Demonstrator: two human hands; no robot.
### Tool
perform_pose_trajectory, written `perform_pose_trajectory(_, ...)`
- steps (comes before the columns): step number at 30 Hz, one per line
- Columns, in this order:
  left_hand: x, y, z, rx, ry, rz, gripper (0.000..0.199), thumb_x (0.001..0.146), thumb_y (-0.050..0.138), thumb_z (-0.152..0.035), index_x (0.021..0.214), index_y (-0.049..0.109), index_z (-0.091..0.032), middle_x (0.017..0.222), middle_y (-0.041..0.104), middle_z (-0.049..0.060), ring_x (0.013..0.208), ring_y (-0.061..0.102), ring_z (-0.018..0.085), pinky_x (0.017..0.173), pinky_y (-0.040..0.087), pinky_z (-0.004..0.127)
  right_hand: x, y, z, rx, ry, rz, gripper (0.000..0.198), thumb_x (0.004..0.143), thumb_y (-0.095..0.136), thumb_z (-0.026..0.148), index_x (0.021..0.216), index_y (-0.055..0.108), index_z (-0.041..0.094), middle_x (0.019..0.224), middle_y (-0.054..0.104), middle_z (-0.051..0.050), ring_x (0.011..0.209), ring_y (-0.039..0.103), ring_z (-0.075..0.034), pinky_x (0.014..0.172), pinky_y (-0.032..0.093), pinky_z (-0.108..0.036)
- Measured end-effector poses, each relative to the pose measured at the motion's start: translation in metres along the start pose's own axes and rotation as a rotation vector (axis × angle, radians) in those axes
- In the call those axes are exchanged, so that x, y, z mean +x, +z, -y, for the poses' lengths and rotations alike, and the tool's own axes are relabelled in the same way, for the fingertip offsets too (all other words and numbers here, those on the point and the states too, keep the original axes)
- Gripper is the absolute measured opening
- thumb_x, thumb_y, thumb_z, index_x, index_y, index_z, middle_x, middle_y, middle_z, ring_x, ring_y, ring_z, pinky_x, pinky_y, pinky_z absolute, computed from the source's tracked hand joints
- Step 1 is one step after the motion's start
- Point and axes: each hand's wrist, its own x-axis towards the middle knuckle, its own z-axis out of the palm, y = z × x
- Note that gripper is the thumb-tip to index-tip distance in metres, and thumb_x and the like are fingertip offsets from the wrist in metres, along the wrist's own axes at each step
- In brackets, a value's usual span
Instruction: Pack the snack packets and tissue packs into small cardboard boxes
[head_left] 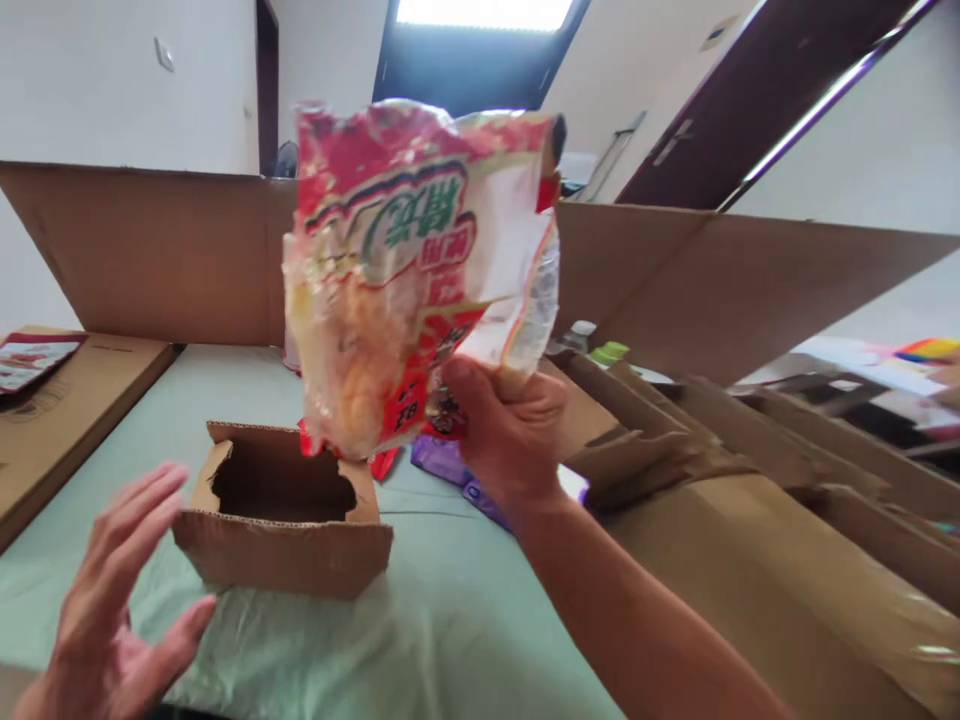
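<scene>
My right hand (510,420) is closed on the lower right edge of a crinkled plastic food bag (360,320), red and clear with printed characters. It holds the bag up in the air, above and behind a small open cardboard box (285,555). That box stands on the pale green cloth, and its inside looks dark. To the left of the box hovers my left hand (124,600), fingers spread and nothing in it. A purple and white packet (442,460) lies behind my right wrist, partly hidden.
Large cardboard panels (172,265) stand along the back of the cloth-covered table (217,385). A flat carton (82,410) with a red and white packet (34,358) lies at left. Cardboard boxes (750,560) fill the right side. A clear bottle (579,335) stands behind them.
</scene>
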Motion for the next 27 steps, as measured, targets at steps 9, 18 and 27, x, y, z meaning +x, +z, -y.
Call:
perform_pose_trajectory(9, 0.054, -0.033, -0.037, 0.176, 0.219, 0.48, 0.023, 0.1, 0.048, -0.029, 0.094, 0.07, -0.024, 0.084, 0.074, 0.001, 0.076, 0.07, 0.018, 0.083, 0.054, 0.031, -0.035, 0.008, 0.022, -0.348, -0.374, 0.538, 0.033, 0.101, 0.051, 0.029, 0.079, 0.074, 0.02, 0.078, 0.073, -0.005, 0.069, 0.065, -0.017, 0.066, 0.054, -0.028)
perform_pose_trajectory(18, 0.075, -0.023, -0.031, 0.047, 0.165, 0.651, 0.049, 0.106, 0.038, -0.037, 0.075, 0.072, -0.023, 0.085, 0.074, 0.004, 0.09, 0.068, 0.022, 0.095, 0.052, 0.036, -0.035, 0.025, 0.017, -0.494, -0.268, 0.547, 0.043, 0.101, 0.048, 0.035, 0.062, 0.055, 0.019, 0.065, 0.061, -0.001, 0.06, 0.054, -0.013, 0.059, 0.041, -0.025)
perform_pose_trajectory(27, 0.031, -0.012, -0.01, 0.388, 0.188, 0.453, 0.046, 0.097, 0.049, -0.063, 0.099, 0.072, -0.022, 0.104, 0.071, 0.009, 0.115, 0.06, 0.034, 0.118, 0.019, 0.069, -0.037, 0.0, 0.036, -0.678, -0.404, 0.685, 0.033, 0.102, 0.046, 0.024, 0.076, 0.065, 0.02, 0.079, 0.07, -0.004, 0.069, 0.062, -0.016, 0.065, 0.043, -0.028)
